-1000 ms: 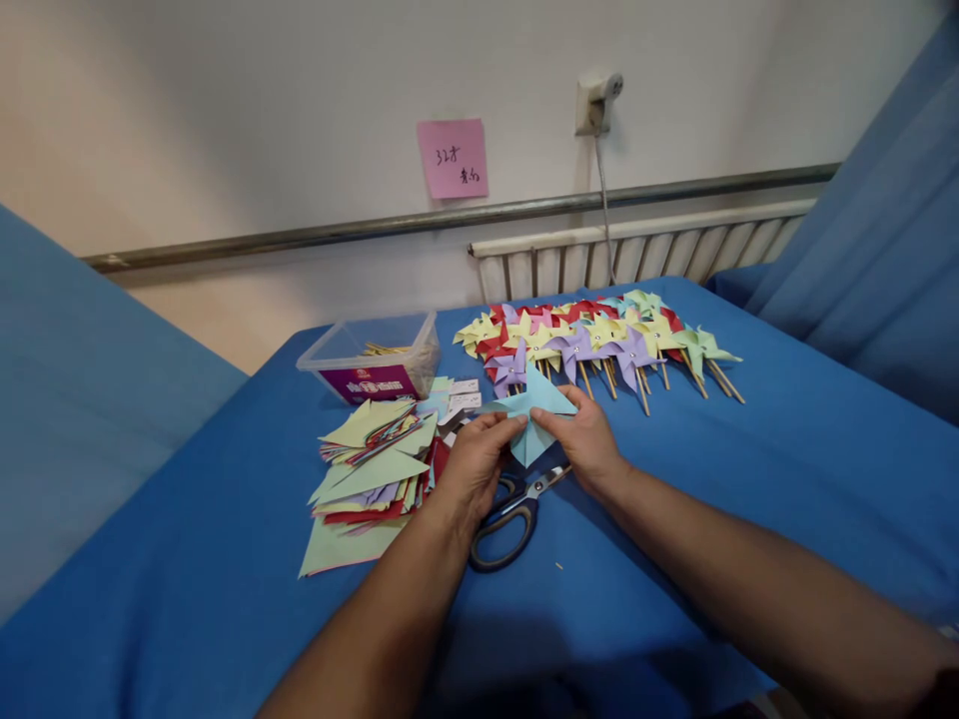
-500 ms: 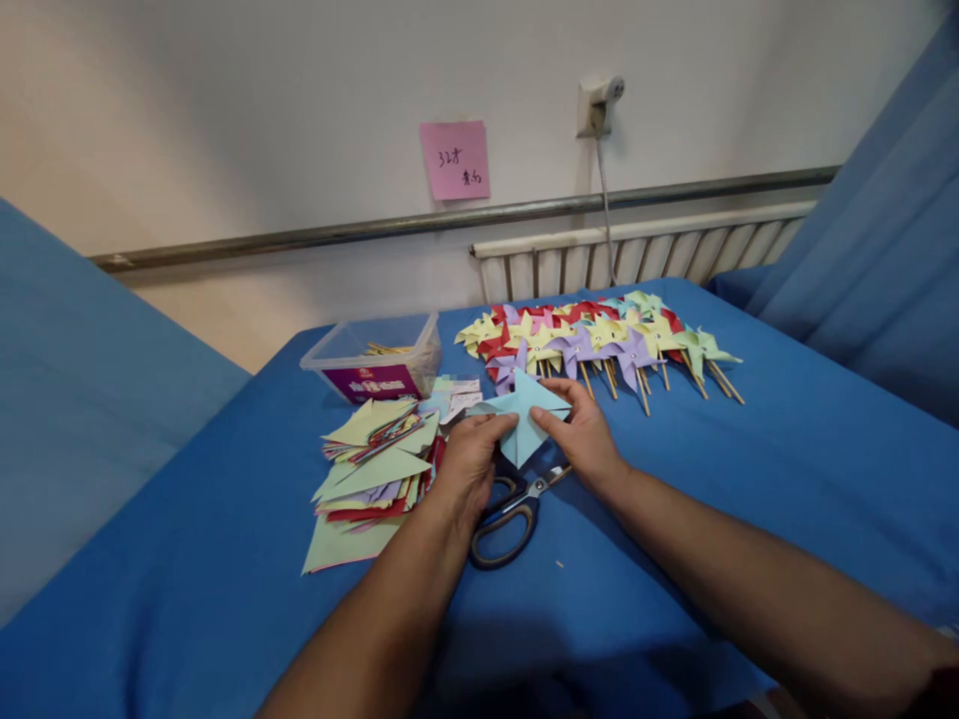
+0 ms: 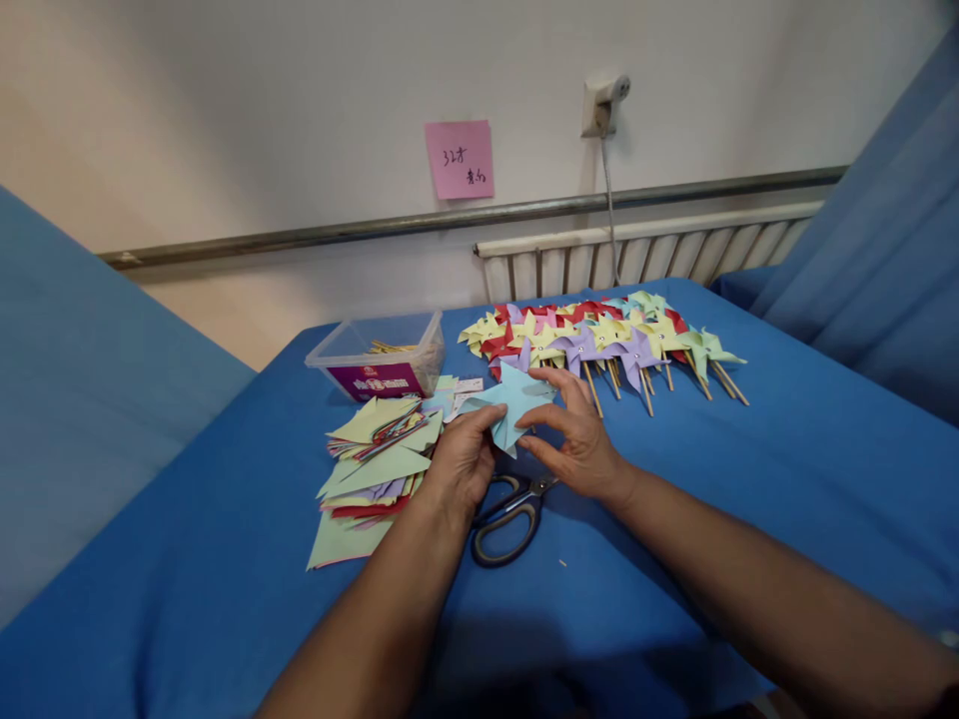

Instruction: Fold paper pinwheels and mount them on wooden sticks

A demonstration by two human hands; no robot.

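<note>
A light blue folded paper pinwheel head (image 3: pixel 509 399) is held just above the blue table (image 3: pixel 749 469). My left hand (image 3: pixel 461 459) pinches its lower left edge. My right hand (image 3: pixel 573 434) curls over its right side, with the fingertips on the paper. Black-handled scissors (image 3: pixel 505 514) lie on the cloth right beneath both hands.
A stack of cut coloured paper triangles (image 3: pixel 367 469) lies left of my hands. Behind it stands a clear plastic box (image 3: pixel 379 358). A row of finished pinwheels on wooden sticks (image 3: pixel 606 345) fills the far side. A radiator (image 3: pixel 644 255) and a pink note (image 3: pixel 460 160) are on the wall.
The blue paper piece has moved slightly up and left and turned between my fingers. My right hand has shifted over its right side.
</note>
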